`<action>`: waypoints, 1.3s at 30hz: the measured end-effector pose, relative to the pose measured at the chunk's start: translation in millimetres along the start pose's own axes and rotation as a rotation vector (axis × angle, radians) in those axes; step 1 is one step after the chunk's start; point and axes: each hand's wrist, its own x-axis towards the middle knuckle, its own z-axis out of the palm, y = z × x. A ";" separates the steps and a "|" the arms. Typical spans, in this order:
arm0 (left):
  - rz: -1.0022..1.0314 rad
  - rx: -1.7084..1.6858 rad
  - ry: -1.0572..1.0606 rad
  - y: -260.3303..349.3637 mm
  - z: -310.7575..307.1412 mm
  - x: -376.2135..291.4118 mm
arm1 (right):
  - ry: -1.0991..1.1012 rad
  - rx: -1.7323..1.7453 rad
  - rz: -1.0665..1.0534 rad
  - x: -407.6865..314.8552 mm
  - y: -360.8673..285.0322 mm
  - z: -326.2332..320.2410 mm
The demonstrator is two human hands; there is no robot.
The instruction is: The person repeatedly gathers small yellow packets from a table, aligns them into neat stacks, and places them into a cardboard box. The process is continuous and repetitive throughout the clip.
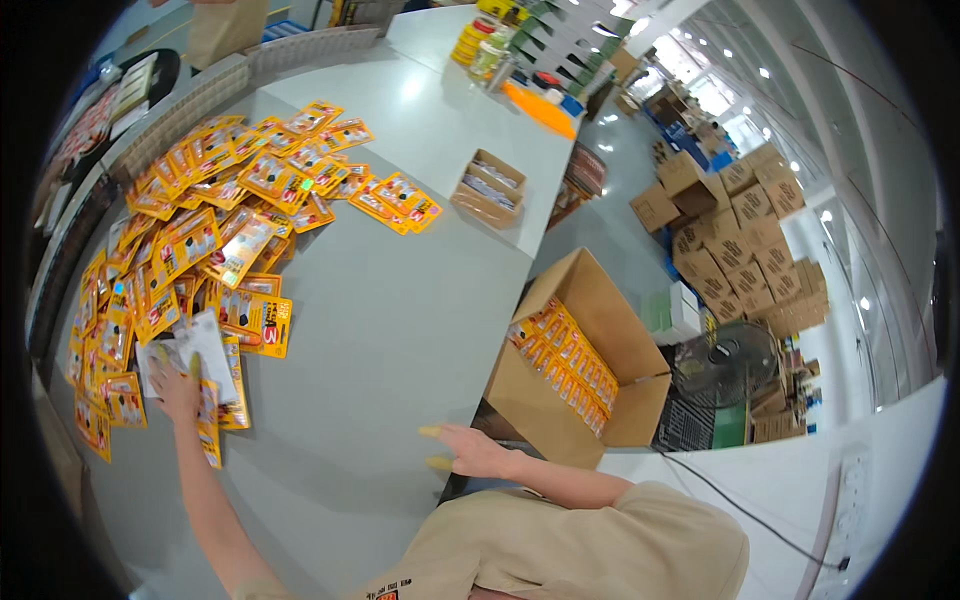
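My left hand (176, 388), with yellow coverings on its fingertips, lies over white papers or cards (213, 346) at the near edge of a heap of yellow-orange blister packs (184, 244). Its fingers are spread over the white pieces; whether they grip one is not clear. An orange pack (211, 435) pokes out beside the wrist. My right hand (474, 450), also with yellow fingertip coverings, hovers near the table's right edge, thumb and finger apart and nothing between them. Just beyond it stands an open cardboard carton (559, 420) filled with rows of similar packs (566, 360).
The grey table (375, 322) carries a small cardboard box (487, 214) of small packets, with yellow tape rolls (469, 41) farther back. A raised rim borders the heap. Right of the carton are a black fan (726, 364) and stacked cartons (739, 247). Another person stands at the upper left.
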 end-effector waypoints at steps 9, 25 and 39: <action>0.287 -0.109 -0.074 67.2 29.7 -184.9 | -0.048 0.088 -0.260 74.0 -54.1 45.7; 0.317 -0.387 0.316 4.3 67.5 -326.8 | -0.077 0.123 -0.490 102.0 -9.4 -22.7; -0.278 -0.288 -0.003 -42.1 57.5 -431.0 | -0.263 -0.713 -1.318 171.1 -84.8 25.0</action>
